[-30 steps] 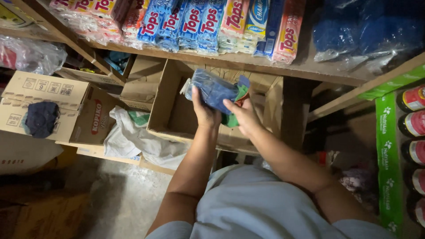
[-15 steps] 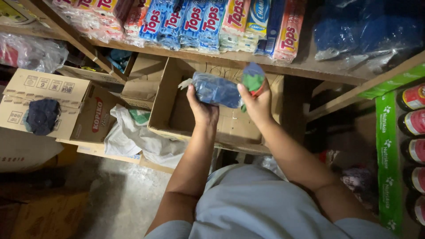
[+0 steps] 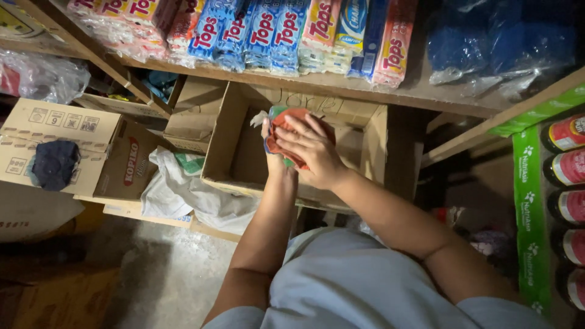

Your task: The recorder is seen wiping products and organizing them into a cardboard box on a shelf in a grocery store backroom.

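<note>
An open cardboard box [image 3: 231, 152] is sitting mid-frame under the shelf [image 3: 378, 91] of snack packs [image 3: 268, 30]. My right hand [image 3: 311, 149] and left hand [image 3: 272, 155] are clamping a crumpled red packet [image 3: 286, 119], fingers spread over it.

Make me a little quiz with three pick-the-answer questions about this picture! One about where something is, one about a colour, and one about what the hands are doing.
1. Where are the hands?
A. Over the open cardboard box under the shelf
B. On the floor
C. On the bottles at the side

2. What colour is the packet under the right hand?
A. Yellow
B. Orange-red
C. White

3. How are the hands on the packet?
A. Both away from it
B. Only one touches it
C. Both pressed on it

Answers:
1. A, the left hand and right hand are over the cardboard box below the wooden shelf.
2. B, the packet looks orange-red beside the fingers.
3. C, the right hand lies flat on top and the left hand is against its side.
</note>
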